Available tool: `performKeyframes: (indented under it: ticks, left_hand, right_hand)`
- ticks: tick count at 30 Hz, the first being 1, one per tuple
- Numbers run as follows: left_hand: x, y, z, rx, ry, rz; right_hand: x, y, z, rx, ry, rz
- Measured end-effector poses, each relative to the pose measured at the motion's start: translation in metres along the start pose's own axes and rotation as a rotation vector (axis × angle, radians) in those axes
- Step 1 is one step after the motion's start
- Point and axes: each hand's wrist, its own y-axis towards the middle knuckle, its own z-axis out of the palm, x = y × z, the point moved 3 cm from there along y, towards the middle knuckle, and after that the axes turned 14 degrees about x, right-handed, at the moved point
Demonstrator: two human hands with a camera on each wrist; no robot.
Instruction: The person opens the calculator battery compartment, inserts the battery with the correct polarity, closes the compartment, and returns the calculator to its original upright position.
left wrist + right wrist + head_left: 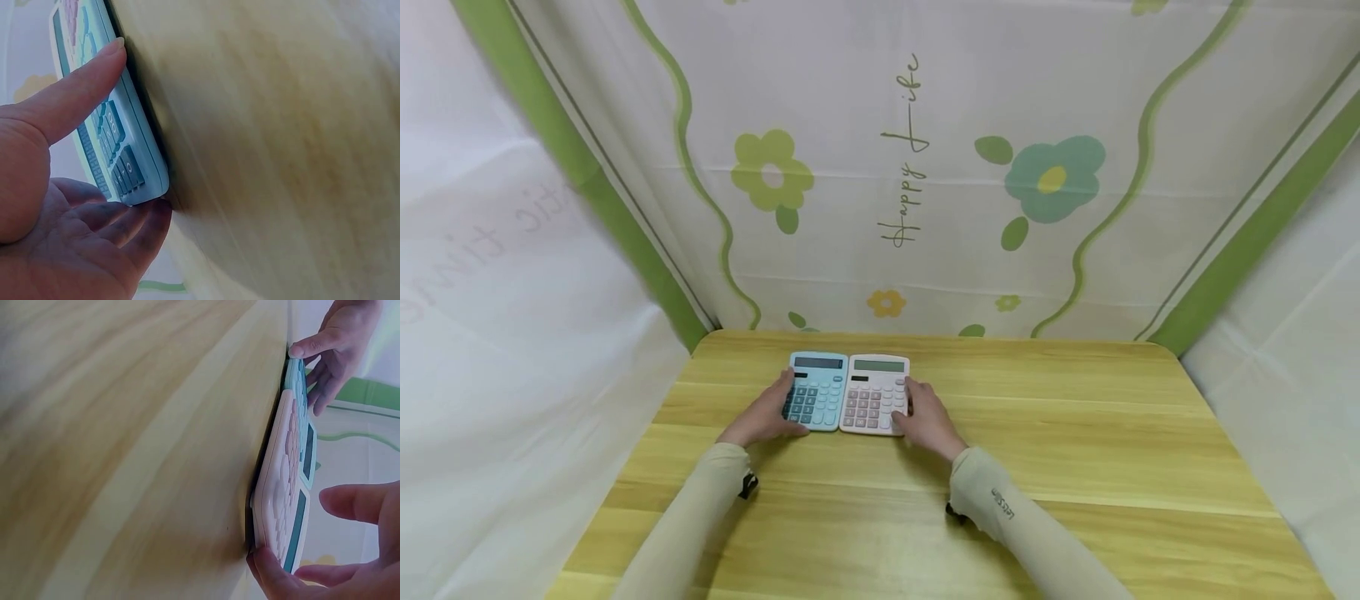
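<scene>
A blue calculator and a pink calculator lie side by side on the wooden table, keys up, their long edges meeting or nearly so. My left hand holds the blue one around its near left corner. In the left wrist view its thumb lies against the near edge, and the other fingers reach the left side. At the pink calculator's right side is my right hand. Its fingers touch that edge in the right wrist view, while the thumb stands apart above the keys.
The wooden table extends to both sides and toward me. Behind it hangs a white curtain printed with flowers and lettering. More white cloth with green borders encloses the left and right sides.
</scene>
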Motion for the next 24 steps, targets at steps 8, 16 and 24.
performKeyframes:
  ticks: [8, 16, 24]
  left_hand:
    - [0.0014, 0.0038, 0.0008, 0.016, 0.001, 0.019]
    - [0.0007, 0.0087, 0.0006, 0.032, 0.004, 0.031]
    - [0.0067, 0.0029, 0.0033, 0.019, 0.009, 0.026]
  right_hand:
    - [-0.0002, -0.0023, -0.0026, 0.005, -0.001, -0.006]
    - [-0.0023, -0.0019, -0.0038, 0.003, -0.028, 0.007]
    - [-0.0043, -0.0067, -0.0007, 0.042, -0.147, -0.065]
